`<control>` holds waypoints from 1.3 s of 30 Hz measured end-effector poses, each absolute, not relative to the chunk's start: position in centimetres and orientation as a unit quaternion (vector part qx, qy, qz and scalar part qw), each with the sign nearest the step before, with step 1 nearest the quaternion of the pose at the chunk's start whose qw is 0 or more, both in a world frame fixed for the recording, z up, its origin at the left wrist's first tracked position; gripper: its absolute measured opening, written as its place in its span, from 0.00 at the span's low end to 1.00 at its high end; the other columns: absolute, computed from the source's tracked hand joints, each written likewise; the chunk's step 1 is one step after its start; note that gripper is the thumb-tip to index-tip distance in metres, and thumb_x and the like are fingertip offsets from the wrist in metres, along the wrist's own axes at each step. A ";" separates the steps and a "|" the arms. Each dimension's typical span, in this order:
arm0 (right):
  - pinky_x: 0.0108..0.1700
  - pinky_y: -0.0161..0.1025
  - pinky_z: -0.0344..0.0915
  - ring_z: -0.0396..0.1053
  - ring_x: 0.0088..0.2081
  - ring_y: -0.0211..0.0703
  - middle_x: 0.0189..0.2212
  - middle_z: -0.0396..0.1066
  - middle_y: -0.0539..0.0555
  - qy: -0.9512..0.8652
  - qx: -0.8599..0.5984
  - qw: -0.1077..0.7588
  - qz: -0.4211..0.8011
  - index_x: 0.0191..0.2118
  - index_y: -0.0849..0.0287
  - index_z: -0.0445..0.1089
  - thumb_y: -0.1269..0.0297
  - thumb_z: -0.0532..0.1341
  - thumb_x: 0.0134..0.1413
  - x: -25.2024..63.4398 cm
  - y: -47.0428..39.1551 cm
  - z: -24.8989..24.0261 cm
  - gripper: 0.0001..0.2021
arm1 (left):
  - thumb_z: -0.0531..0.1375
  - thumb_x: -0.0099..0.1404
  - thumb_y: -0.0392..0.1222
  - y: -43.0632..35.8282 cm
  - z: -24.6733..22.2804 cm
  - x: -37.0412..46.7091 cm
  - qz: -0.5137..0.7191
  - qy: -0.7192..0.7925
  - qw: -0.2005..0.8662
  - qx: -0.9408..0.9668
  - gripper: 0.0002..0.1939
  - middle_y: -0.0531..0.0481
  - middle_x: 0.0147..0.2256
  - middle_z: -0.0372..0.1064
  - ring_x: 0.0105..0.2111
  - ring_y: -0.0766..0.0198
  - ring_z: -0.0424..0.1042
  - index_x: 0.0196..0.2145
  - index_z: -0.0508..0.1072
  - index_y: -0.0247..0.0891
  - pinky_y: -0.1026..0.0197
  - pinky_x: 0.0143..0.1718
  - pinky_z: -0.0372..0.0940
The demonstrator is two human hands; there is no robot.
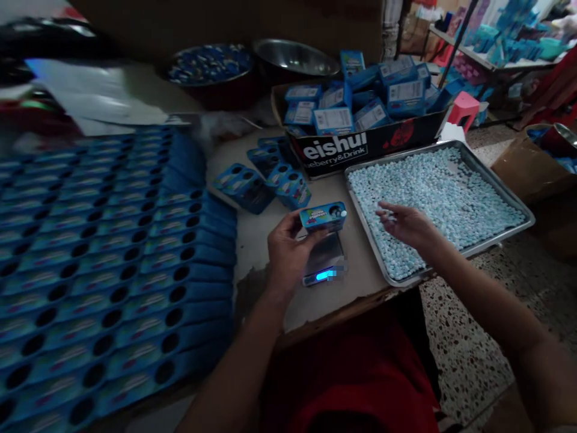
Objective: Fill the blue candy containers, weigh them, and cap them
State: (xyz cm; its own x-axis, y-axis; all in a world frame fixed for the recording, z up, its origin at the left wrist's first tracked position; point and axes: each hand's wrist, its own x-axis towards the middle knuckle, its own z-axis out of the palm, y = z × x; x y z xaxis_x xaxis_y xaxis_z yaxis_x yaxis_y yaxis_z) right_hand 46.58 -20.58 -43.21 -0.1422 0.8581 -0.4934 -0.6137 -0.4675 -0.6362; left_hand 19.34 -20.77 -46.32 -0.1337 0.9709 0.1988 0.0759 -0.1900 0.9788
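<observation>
I observe one small blue box (322,218), held in the left hand (291,246) over a scale (325,255); contact between box and scale cannot be determined. The lettered face points upward. A round opening at the right end of that face shows pale pellets, with one white piece at the rim. I observe loose white and pale-blue pellets (428,186) spread densely across a rectangular metal tray (396,281), right of the box.
</observation>
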 end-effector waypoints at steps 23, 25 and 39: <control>0.51 0.50 0.66 0.75 0.44 0.50 0.38 0.80 0.51 -0.815 -0.466 0.320 0.130 0.38 0.51 0.80 0.64 0.70 0.60 40.6 -22.3 -36.6 0.01 | 0.73 0.60 0.37 -29.5 -41.9 11.4 0.623 0.526 0.149 0.560 0.18 0.49 0.46 0.79 0.51 0.57 0.78 0.48 0.80 0.41 0.49 0.58 0.73; 0.49 0.49 0.67 0.74 0.42 0.49 0.37 0.80 0.51 -0.822 -0.452 0.315 0.142 0.38 0.52 0.80 0.63 0.70 0.60 40.1 -22.6 -36.3 0.01 | 0.73 0.61 0.36 -29.7 -41.2 11.2 0.631 0.519 0.119 0.565 0.17 0.50 0.45 0.78 0.50 0.57 0.78 0.48 0.81 0.41 0.49 0.57 0.73; 0.38 0.41 0.68 0.71 0.34 0.42 0.33 0.78 0.51 -0.767 -0.454 0.344 0.294 0.37 0.55 0.79 0.56 0.72 0.59 37.8 -22.0 -38.8 0.09 | 0.70 0.63 0.34 -30.0 -39.6 10.1 0.657 0.488 0.070 0.571 0.15 0.53 0.45 0.79 0.51 0.56 0.79 0.48 0.81 0.44 0.46 0.54 0.74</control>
State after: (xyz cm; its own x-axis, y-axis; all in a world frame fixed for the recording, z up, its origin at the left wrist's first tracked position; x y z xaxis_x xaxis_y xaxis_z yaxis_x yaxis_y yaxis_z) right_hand 37.78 -22.01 -38.76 -0.3509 0.8994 0.2606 0.4943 0.4143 -0.7642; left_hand 10.12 -30.02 -39.64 -0.3391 0.6489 0.6811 0.4643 -0.5142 0.7211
